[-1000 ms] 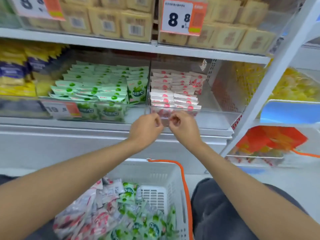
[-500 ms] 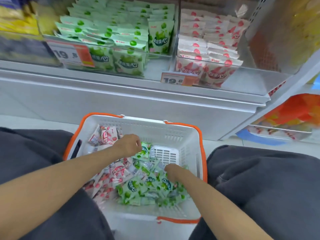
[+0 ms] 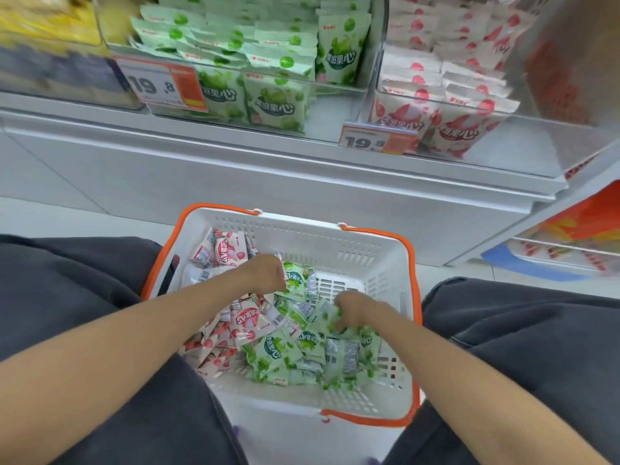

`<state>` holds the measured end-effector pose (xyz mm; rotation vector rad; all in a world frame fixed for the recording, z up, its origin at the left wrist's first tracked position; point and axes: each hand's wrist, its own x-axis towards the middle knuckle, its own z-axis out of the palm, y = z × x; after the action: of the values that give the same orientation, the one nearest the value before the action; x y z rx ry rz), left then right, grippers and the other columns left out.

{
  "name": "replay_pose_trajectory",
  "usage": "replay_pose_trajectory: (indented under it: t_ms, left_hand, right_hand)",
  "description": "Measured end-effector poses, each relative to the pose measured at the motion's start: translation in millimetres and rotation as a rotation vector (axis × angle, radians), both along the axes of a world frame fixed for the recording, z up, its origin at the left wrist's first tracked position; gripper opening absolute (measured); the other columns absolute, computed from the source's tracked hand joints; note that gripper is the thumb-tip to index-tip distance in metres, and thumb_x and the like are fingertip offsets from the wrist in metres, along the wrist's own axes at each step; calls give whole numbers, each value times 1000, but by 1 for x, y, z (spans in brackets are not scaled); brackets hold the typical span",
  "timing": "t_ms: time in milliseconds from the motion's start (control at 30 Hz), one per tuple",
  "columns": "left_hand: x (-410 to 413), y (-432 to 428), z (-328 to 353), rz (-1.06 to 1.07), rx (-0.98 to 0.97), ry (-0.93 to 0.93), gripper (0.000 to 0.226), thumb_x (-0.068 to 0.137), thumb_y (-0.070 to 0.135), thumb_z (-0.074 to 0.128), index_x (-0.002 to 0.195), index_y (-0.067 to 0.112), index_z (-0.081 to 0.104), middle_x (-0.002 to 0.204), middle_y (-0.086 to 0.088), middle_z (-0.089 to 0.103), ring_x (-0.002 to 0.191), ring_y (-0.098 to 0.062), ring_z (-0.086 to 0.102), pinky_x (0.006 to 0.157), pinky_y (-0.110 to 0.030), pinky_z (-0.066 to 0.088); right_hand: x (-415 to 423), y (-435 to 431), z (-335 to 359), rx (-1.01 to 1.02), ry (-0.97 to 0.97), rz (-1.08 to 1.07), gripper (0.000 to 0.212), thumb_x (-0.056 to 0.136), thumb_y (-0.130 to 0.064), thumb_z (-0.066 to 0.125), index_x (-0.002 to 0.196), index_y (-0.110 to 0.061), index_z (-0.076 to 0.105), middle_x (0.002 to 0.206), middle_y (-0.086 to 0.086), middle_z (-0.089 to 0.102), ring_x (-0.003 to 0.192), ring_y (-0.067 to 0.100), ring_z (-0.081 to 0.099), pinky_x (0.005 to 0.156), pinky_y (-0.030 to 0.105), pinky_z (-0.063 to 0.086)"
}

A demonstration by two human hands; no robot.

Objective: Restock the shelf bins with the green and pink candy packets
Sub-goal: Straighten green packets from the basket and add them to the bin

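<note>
Below shelf [image 3: 302, 169], under left hand [image 3: 265, 273] and right hand [image 3: 352, 308]: basket [image 3: 335, 236] of loose candy packets.
Green bin [image 3: 330, 107] and pink bin [image 3: 536, 129] stand stocked, well above the hands. Pink packets [image 3: 248, 327] lie left of and under the left hand; green packets [image 3: 275, 357] surround the right hand, fingers curled gripping some. Left hand fisted against a green packet; hold cannot be told.

both bare forearms are reaching forward and down, angling toward each other. the left hand [image 3: 266, 273] is curling its fingers under, knuckles up; the right hand [image 3: 352, 308], nearer the body, is curling likewise, fingertips hidden.
</note>
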<state>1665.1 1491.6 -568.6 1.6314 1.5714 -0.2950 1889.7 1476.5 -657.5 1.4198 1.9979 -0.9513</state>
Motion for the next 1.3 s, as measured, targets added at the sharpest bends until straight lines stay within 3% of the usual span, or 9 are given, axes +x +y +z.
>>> replay_pose_trajectory:
  t_ms: [167,233,333,500,733,800,900,1033,1300]
  left_hand:
    - [-5,4,23,330,-124,-312,86,75,41,83,144,13,39,141,-8,47,127,-25,49,97,-32,43]
    - [-2,5,41,405,-91,-500,82,73,35,85,141,16,44,128,-2,58,117,-20,55,89,-28,45]
    - [3,5,67,437,16,-716,44,75,20,84,115,15,65,96,2,70,87,-12,66,66,-19,53]
    - [0,18,94,307,301,-625,15,76,12,83,85,8,71,68,1,66,52,-1,55,54,-15,46]
    - [-4,60,154,46,658,-419,26,74,24,84,67,30,60,63,16,59,59,-1,54,49,-14,33]
    - [-12,83,181,76,904,-315,13,78,25,79,86,24,69,79,8,64,79,-13,60,59,-24,38]
    - [-24,122,215,110,1176,-129,33,90,29,64,123,23,63,114,2,63,109,-18,52,85,-35,44]
    - [-30,167,221,-55,1047,98,54,101,50,36,148,23,39,152,-1,42,141,-22,33,114,-47,24]
    - [-40,180,195,-147,1035,204,62,101,56,17,153,23,28,158,3,30,147,-16,23,118,-47,15]
  right_hand:
    - [-5,47,100,-140,619,-601,39,80,-16,79,113,-3,63,103,8,71,92,23,69,79,33,57]
    - [-13,51,134,-164,857,-747,35,81,-10,76,113,-2,65,105,11,73,97,24,70,86,35,57]
    - [-24,56,173,-141,1008,-839,32,83,-8,73,113,-2,65,110,13,72,100,25,69,87,33,56]
    - [-28,66,234,63,856,-587,32,80,-10,77,110,-3,66,102,5,73,90,15,69,79,19,55]
    - [-41,92,319,536,412,-66,19,77,-23,80,80,-10,66,73,0,67,63,15,60,58,33,44]
    - [-38,106,352,679,425,-72,21,79,-25,78,82,-8,65,72,3,64,60,16,54,56,31,40]
    - [-34,136,389,848,498,-115,15,83,-21,74,89,-10,65,86,5,68,75,19,61,67,33,47]
    - [-44,184,392,992,380,-65,14,86,-16,68,98,-10,64,91,6,66,88,24,61,70,31,46]
    - [-75,235,396,873,-135,113,21,91,-17,64,103,-6,50,103,11,53,86,24,48,68,31,36]
